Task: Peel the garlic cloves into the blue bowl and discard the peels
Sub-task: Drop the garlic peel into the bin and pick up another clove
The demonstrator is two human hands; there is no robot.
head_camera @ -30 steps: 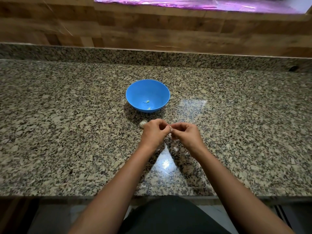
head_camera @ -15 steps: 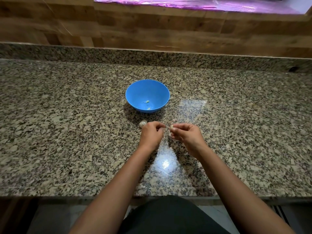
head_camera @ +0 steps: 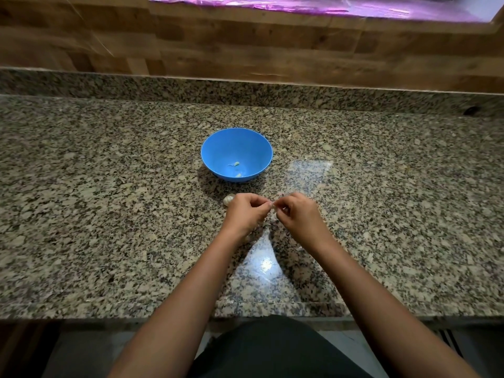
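Blue bowl [head_camera: 236, 154] holds two peeled cloves; near it, our left hand [head_camera: 246, 212] and right hand [head_camera: 297, 216] pinch another clove [head_camera: 273, 205]; one garlic piece [head_camera: 228, 199] waits.

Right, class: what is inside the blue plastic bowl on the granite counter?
Inside the round blue plastic bowl, two small pale pieces, likely peeled garlic, lie near the bottom. The near wall hides the part of the floor closest to the camera.

Both hands [head_camera: 275, 214] pinch a garlic clove [head_camera: 273, 205] near the blue bowl [head_camera: 236, 154].
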